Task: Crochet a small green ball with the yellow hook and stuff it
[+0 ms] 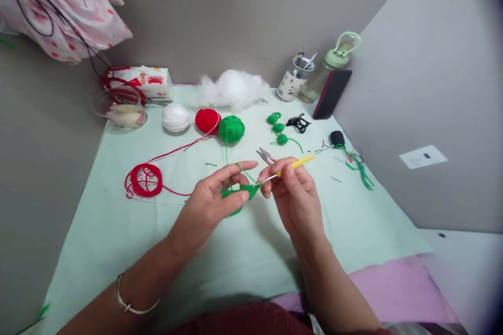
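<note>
In the head view, the left hand [212, 196] pinches a green crocheted piece [248, 190] between thumb and fingers, above the middle of a pale green tablecloth [243, 261]. The right hand [296, 188] grips a yellow-handled hook [296, 165], its metal tip at the piece's right edge, with scissors [266, 155] just beyond. A green strand [226, 153] runs from the left hand to the green yarn ball [231, 129], beside a red yarn ball [207, 121].
</note>
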`<state>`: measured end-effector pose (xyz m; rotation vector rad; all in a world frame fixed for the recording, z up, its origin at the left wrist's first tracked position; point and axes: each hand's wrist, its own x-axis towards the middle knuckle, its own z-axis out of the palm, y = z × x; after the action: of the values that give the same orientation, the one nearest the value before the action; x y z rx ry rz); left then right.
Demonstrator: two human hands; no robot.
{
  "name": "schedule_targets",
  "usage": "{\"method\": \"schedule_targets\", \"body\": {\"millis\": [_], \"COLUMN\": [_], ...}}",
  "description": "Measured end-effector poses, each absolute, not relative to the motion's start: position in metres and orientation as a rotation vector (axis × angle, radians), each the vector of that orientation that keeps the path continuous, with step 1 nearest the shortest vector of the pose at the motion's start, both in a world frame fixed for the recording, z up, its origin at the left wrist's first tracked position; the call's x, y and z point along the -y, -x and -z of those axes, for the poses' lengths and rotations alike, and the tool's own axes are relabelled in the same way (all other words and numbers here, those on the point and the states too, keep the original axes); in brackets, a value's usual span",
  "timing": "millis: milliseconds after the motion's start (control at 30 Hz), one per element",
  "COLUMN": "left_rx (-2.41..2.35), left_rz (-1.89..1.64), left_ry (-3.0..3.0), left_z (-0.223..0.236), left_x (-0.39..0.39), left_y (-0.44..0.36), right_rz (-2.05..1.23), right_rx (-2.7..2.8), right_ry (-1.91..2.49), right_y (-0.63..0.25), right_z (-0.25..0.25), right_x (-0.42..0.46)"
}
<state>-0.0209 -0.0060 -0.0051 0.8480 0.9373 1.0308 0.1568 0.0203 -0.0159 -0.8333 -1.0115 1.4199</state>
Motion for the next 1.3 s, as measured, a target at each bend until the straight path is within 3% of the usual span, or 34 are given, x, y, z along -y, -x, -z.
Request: {"method": "schedule_targets", "body": {"millis": [400, 933, 1300], "left_rx": [-1.164, -0.991, -1.182], "left_rz": [-1.080, -1.017, -1.126], "left_ry": [-1.066, -0.829, -1.022], "left_z": [0.005, 0.005, 0.007], "left_x": [0.010, 0.004, 0.009], "left_y": [0.022, 0.023, 0.017], "right_rz": [-0.931, -1.341, -0.667], "right_rx": [1.400, 1.113, 1.655], "right_ry": [0.763, 0.819, 0.794], "right_y": [-0.154, -0.155, -0.161], "right_z": [0.014, 0.017, 0.019], "right_x": [-0.002, -0.015, -0.001]}}
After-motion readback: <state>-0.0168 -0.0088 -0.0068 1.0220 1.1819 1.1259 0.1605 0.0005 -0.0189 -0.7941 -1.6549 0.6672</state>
